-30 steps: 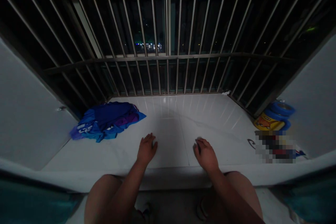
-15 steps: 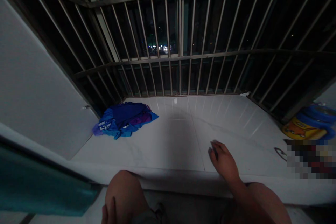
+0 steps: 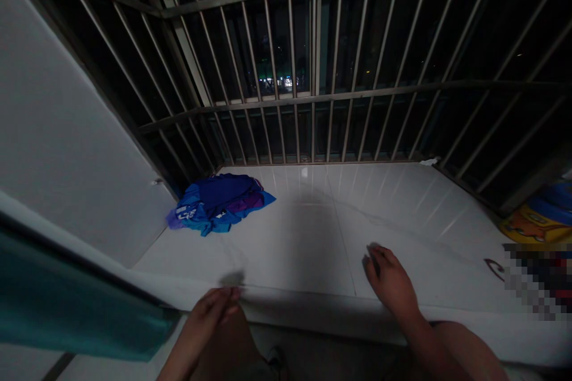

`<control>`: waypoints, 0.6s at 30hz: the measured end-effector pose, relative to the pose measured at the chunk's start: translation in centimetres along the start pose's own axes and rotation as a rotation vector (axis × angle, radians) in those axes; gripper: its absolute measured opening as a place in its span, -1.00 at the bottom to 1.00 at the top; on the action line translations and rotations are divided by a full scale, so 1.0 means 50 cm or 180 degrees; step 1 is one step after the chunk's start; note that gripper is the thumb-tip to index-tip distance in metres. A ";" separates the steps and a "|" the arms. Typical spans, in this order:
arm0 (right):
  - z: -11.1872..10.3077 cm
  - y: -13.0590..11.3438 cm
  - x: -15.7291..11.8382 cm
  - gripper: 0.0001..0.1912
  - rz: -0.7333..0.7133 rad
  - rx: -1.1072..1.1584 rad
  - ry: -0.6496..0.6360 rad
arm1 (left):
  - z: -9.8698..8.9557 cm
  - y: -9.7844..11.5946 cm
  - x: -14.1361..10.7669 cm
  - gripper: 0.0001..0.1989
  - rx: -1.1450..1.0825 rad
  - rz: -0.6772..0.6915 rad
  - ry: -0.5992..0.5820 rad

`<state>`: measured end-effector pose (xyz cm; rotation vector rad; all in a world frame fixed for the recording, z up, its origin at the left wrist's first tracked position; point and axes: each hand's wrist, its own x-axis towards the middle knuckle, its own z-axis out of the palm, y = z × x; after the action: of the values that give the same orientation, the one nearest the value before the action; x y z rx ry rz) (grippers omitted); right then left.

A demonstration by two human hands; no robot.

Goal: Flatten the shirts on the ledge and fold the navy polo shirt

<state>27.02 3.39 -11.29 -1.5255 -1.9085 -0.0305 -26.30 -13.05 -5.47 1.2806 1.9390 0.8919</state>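
Showing, from the head-worn camera, a crumpled blue-and-purple cloth garment (image 3: 218, 205) lying on a white tiled ledge (image 3: 304, 250), its long axis running roughly from 8 o'clock to 2 o'clock. The left hand (image 3: 213, 305) was the nearer of the two, with the garment at about 12 o'clock from it; this hand sat at the front edge of the ledge, its fingers loosely curled and pinching nothing. The right hand (image 3: 388, 280) lay farther from the garment, which stood at about 10 o'clock from it; its fingers were gently bent and empty, their tips at or just above the tile, though contact could not be told. Vertical steel window bars (image 3: 313, 71) rose beyond the garment at 12 o'clock, and a smooth white wall panel (image 3: 67, 101) stood close beside it at 9 o'clock. At about 3 o'clock from the right hand, a yellow printed packet (image 3: 538, 223) lay at the frame edge, just above a pixelated object (image 3: 536, 280) whose identity could not be made out.
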 end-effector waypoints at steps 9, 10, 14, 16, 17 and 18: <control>-0.004 -0.007 0.002 -0.54 0.0053 0.0004 -0.0062 | -0.079 0.236 0.361 -0.56 0.1553 0.0930 0.1215; -0.004 -0.008 0.002 -0.55 0.0056 0.0001 -0.0070 | -0.085 0.247 0.394 -0.52 0.1630 0.0995 0.1261; -0.011 -0.017 0.005 -0.57 0.0054 -0.0019 -0.0104 | -0.106 0.268 0.472 -0.50 0.2038 0.0925 0.1292; -0.015 -0.023 0.006 -0.58 0.0067 -0.0020 -0.0121 | -0.114 0.273 0.488 -0.65 0.2199 0.0785 0.1221; -0.017 -0.025 0.007 -0.59 0.0082 -0.0018 -0.0124 | -0.116 0.277 0.494 -0.73 0.2196 0.0728 0.1188; -0.019 -0.028 0.007 -0.59 0.0096 -0.0014 -0.0124 | -0.115 0.283 0.497 -0.76 0.2157 0.0685 0.1177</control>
<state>26.26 2.88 -9.84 -1.5682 -1.9166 0.0084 -31.77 13.31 5.77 1.8326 2.5629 0.6116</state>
